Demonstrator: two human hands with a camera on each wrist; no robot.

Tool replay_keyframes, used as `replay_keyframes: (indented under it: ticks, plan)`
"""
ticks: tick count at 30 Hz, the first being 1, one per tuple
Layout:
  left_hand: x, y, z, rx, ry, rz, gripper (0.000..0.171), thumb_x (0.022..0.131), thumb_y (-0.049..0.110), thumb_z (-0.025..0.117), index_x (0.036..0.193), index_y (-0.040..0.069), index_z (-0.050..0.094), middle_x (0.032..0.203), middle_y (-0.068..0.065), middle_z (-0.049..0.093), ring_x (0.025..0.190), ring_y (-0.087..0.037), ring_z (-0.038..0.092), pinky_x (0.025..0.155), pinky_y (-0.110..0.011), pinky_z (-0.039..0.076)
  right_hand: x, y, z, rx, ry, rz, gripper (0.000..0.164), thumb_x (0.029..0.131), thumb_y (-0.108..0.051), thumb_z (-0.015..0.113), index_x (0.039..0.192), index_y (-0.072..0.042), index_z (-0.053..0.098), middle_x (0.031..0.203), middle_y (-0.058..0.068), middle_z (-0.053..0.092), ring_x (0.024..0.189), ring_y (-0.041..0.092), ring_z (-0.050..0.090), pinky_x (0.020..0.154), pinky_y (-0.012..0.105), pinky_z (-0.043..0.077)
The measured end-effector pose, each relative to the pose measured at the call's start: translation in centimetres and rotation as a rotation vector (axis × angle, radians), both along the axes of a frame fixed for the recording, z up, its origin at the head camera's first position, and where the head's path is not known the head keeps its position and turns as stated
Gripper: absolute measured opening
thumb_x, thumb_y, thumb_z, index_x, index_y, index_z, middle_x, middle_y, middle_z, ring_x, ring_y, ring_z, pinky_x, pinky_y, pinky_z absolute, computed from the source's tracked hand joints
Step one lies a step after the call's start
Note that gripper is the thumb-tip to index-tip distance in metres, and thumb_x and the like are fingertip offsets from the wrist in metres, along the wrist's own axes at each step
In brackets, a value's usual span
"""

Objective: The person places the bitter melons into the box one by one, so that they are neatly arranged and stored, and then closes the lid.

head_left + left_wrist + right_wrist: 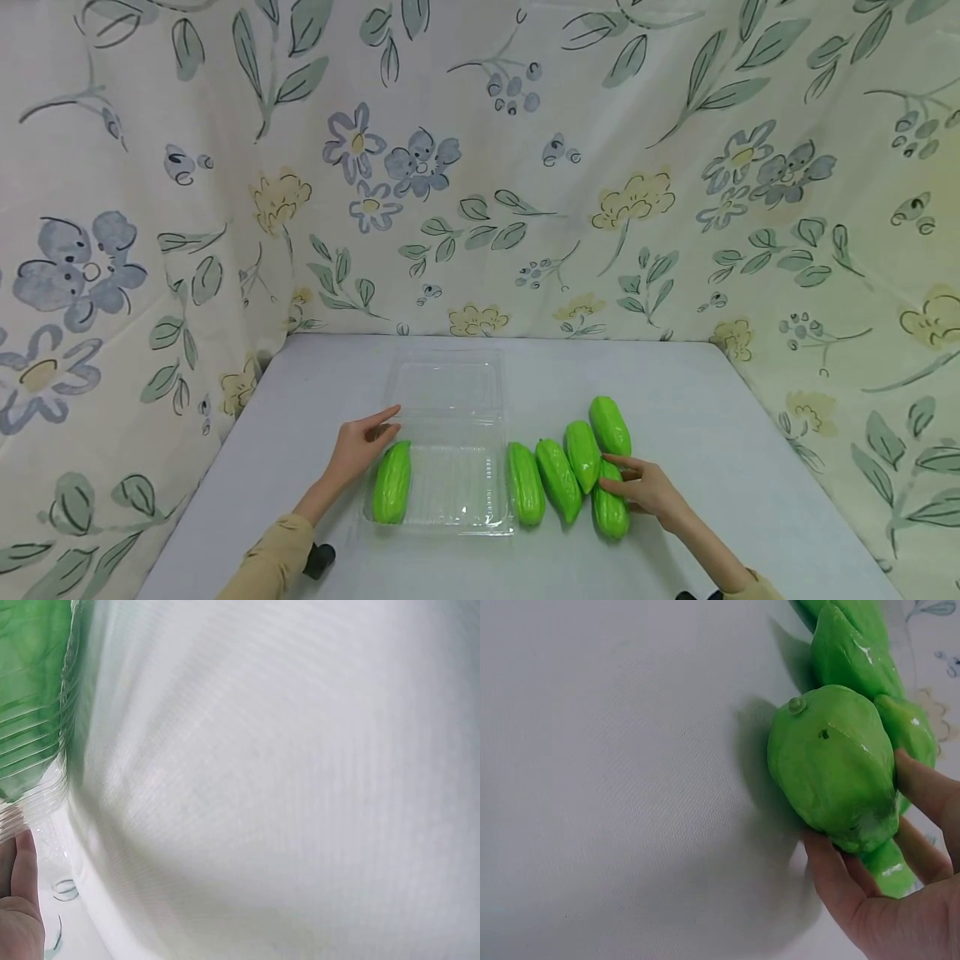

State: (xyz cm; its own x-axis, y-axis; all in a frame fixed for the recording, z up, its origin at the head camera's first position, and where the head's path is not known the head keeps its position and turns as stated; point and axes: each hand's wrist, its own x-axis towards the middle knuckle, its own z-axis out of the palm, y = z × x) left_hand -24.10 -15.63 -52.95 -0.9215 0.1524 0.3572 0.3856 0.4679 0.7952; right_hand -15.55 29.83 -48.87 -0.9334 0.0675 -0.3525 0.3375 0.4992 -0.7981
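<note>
My right hand (651,492) grips a glossy green gourd-shaped fruit (611,510), the nearest of a cluster. In the right wrist view, fingers and thumb of that hand (911,907) lie along both sides of the gourd (832,761), which has a small stem nub. On the left is an opened clear plastic clamshell box (457,483), its lid (446,383) folded back. One gourd (392,483) lies along the box's left side. My left hand (358,450) touches the box by its hinge, fingers extended. The left wrist view shows little of this hand (21,900) beside the ribbed plastic.
More green gourds lie right of the box: one (527,485) beside its wall, then another (558,479), one (582,454) and one farther back (610,425). They stand on a white table (675,392). Floral cloth (480,167) hangs behind and at the sides.
</note>
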Motion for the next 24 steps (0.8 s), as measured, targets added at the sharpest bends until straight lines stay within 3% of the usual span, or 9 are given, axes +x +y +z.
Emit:
replay_keyframes:
  ticks: [9, 17, 24]
  plan:
    - [-0.03, -0.06, 0.09, 0.006, 0.014, 0.0, 0.036, 0.087, 0.016, 0.069, 0.121, 0.003, 0.065, 0.098, -0.015, 0.073, 0.066, 0.0, 0.053, 0.057, -0.018, 0.04, -0.03, 0.03, -0.02, 0.009, -0.008, -0.009, 0.07, 0.078, -0.029, 0.078, 0.135, 0.0, 0.05, 0.123, 0.035, 0.052, 0.093, 0.024, 0.065, 0.073, 0.039, 0.055]
    - [0.01, -0.09, 0.05, 0.009, 0.02, -0.005, 0.036, 0.087, 0.015, 0.069, 0.121, 0.002, 0.065, 0.102, -0.019, 0.071, 0.073, 0.003, 0.06, 0.058, -0.018, 0.042, -0.01, -0.01, -0.14, 0.002, 0.005, -0.01, 0.07, 0.077, -0.028, 0.079, 0.135, 0.0, 0.05, 0.119, 0.032, 0.055, 0.089, 0.021, 0.065, 0.073, 0.039, 0.055]
    - [0.03, 0.03, 0.03, -0.01, 0.034, 0.001, 0.036, 0.087, 0.015, 0.069, 0.121, 0.002, 0.065, 0.098, -0.016, 0.073, 0.067, 0.004, 0.055, 0.056, -0.018, 0.041, 0.05, -0.01, -0.25, 0.005, 0.006, -0.016, 0.07, 0.078, -0.028, 0.079, 0.135, 0.0, 0.05, 0.117, 0.03, 0.058, 0.089, 0.022, 0.065, 0.074, 0.041, 0.055]
